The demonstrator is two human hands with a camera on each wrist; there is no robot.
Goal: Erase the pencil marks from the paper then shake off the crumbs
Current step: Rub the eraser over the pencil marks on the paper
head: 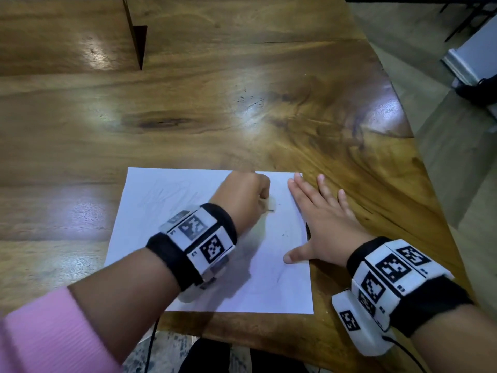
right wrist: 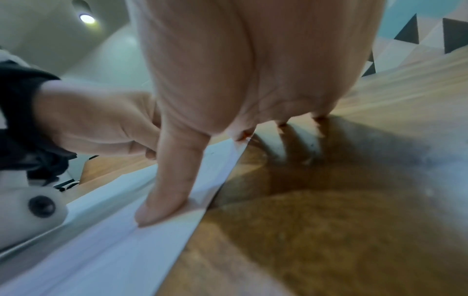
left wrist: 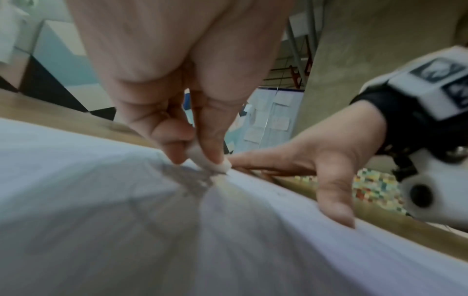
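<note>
Erasing is mid-way: the left hand (head: 243, 196) pinches the eraser (left wrist: 207, 163) over faint pencil marks (head: 164, 196) while the flat, relaxed right hand (head: 321, 224) pins the paper (head: 258, 286); crumbs (head: 283, 234) lie between the hands, unshaken.

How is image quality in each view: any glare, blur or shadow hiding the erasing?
Head view: ceiling-light glare on the table; left hand hides the eraser. Left wrist view: eraser fairly sharp, near paper smeared and shadowed. Right wrist view: soft, right hand shadowing the wood.

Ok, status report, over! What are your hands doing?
Left hand pinching eraser, rubbing paper. Right hand flat, pinning paper's edge. Crumbs remain.
</note>
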